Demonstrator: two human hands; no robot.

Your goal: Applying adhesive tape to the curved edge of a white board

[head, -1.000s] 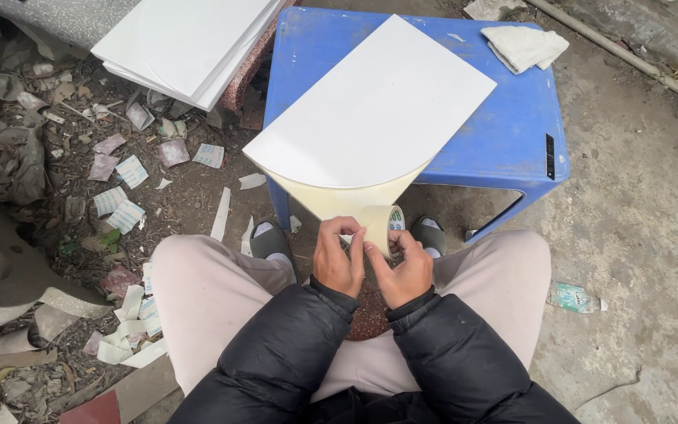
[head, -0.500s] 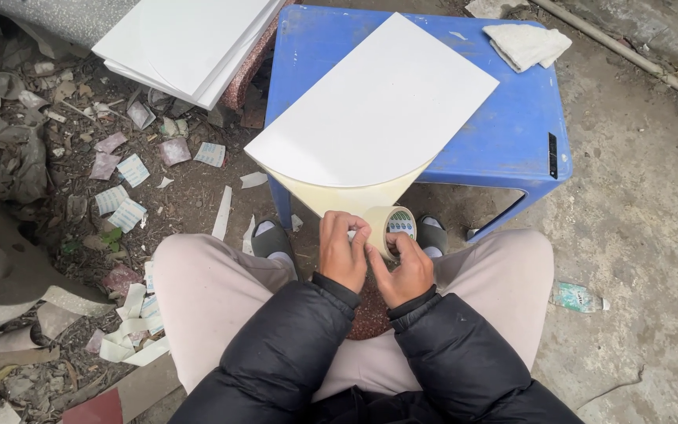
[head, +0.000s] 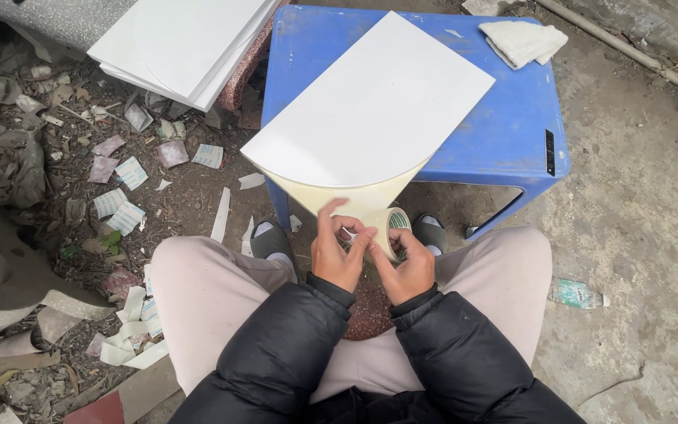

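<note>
Littered dirt ground; blue stool as worktop, carrying a white board that overhangs its near edge, and a rag. Your right hand grips the tape roll just below the board. Your left hand pinches the tape at the roll, fingers partly raised.
</note>
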